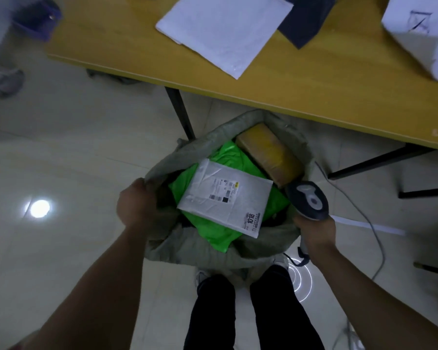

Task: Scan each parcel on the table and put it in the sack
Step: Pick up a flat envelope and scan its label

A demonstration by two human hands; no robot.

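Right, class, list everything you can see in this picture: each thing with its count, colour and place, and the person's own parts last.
wooden table: one, yellow, across the top
flat padded mailer: one, white, on the table
dark parcel: one, navy, on the table beside that mailer
pen-marked parcel: one, white, table's right end
plastic crate: one, blue, top left, blurred
woven sack: one, grey, open on the floor
labelled mailer: one, white, topmost in the sack
plastic-wrapped parcel: one, green, beneath the labelled mailer
taped box: one, brown, sack's far side
handheld scanner: one, dark grey, over the sack's right rim
trousered legs: two, black, bottom centre
left hand: grips the sack's rim
right hand: grips the scanner
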